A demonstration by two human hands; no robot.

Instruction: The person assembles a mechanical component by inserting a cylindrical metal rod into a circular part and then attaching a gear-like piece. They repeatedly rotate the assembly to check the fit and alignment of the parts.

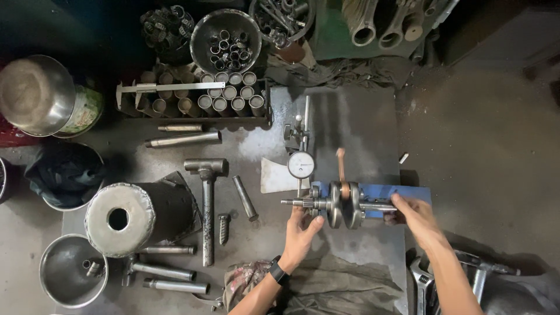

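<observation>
Left hand (300, 230): showing bare, no glove, fingers uncovered | left wrist: wearing a dark band like a watch strap just behind the hand | right hand (411, 211): showing bare, no glove | forearms: showing no sleeves, nothing worn.

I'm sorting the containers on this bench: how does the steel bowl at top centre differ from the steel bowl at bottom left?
The top-centre bowl is heaped with many short metal rings; the bottom-left bowl holds only one or two small metal pieces. The top-centre bowl sits in shadow behind the tray of sleeves; the bottom-left bowl sits in brighter light beside the large drum. Both are round, upright and metal.
</observation>
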